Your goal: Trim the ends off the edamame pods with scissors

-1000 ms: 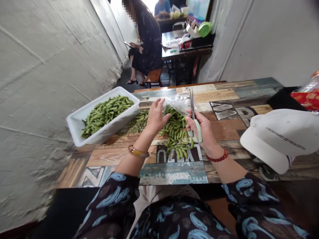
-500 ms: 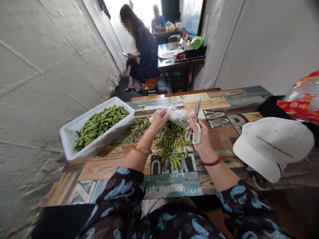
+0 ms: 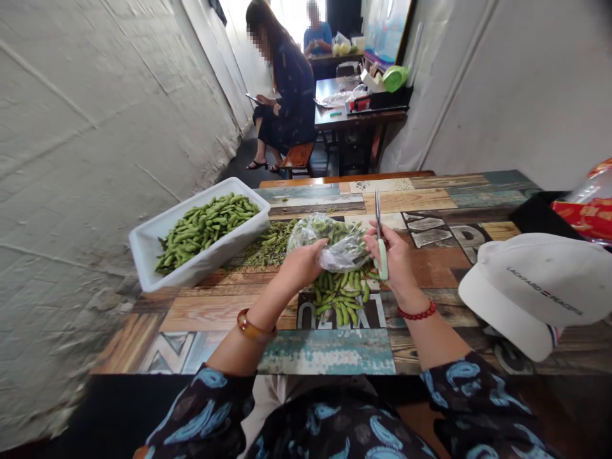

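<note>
A clear plastic bag (image 3: 342, 252) lies over the green pods (image 3: 340, 303) at the middle of the table, with green bits showing through it. My left hand (image 3: 303, 262) is closed on the bag's near left edge. In my right hand (image 3: 393, 255) are scissors (image 3: 381, 245) with pale green handles, their blades pointing up and away. The fingers of that hand are at the bag's right edge. Left of the bag lies a heap of green scraps (image 3: 270, 245).
A white tub (image 3: 191, 280) of pods stands at the left of the patterned table (image 3: 329, 354). On the right are a white cap (image 3: 535, 280) and a red package (image 3: 586, 217). Two people sit beyond, near another table (image 3: 325, 116).
The bag has spread out and come nearer. My left hand has moved down with it. The scissors have turned edge-on. The whole view has shifted slightly.
</note>
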Available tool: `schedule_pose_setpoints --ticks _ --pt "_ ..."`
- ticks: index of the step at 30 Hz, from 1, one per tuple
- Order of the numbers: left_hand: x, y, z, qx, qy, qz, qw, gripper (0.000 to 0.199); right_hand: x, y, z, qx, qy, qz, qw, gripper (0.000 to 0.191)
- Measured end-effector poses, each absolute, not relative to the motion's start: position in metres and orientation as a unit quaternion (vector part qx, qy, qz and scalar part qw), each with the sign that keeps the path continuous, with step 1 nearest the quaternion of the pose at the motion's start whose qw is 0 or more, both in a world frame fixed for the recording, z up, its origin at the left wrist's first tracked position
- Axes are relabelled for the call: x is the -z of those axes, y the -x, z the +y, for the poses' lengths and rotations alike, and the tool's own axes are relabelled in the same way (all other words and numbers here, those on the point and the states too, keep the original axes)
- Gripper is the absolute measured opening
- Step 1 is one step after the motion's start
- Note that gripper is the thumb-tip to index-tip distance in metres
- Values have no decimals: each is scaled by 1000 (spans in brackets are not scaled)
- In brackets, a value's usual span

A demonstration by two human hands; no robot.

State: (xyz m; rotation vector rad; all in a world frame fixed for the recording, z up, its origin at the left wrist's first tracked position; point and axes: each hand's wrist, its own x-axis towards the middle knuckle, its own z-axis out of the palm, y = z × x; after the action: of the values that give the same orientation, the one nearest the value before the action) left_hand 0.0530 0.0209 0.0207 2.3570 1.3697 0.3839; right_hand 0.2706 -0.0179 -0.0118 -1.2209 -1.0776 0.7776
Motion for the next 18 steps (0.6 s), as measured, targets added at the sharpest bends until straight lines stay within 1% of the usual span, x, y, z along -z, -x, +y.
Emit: schedule_pose_setpoints --ticks 1,2,4,6,7,9,11,13,16,18 --pt "-23 -52 22 -130 -838 506 158 41 11 -274 -18 -306 542 -493 607 52" --pt "-25 -52 23 -134 -835 518 129 33 11 -276 -18 -278 550 -517 593 52" --pt "-31 -51 26 -174 -836 511 92 25 8 -280 -18 -232 556 -560 568 50" --pt "-38 -49 30 -241 -848 461 97 19 5 -282 -18 -183 556 -600 546 47" --pt "-41 -49 32 -275 -850 431 125 17 3 -282 -18 -158 554 -618 535 45" --pt "-47 -48 35 -334 -825 398 222 16 1 -282 -18 -115 546 -650 515 45" --pt "-51 -51 36 -397 -751 410 331 15 3 -281 -18 -88 535 -677 498 48" --pt "-54 -56 37 -451 -662 438 407 12 7 -280 -17 -70 527 -697 482 50" --pt "-59 -67 38 -480 -576 447 488 3 17 -280 -15 -43 539 -706 458 46" --pt "-63 -71 38 -467 -534 442 549 8 22 -281 -12 -31 557 -694 455 40"
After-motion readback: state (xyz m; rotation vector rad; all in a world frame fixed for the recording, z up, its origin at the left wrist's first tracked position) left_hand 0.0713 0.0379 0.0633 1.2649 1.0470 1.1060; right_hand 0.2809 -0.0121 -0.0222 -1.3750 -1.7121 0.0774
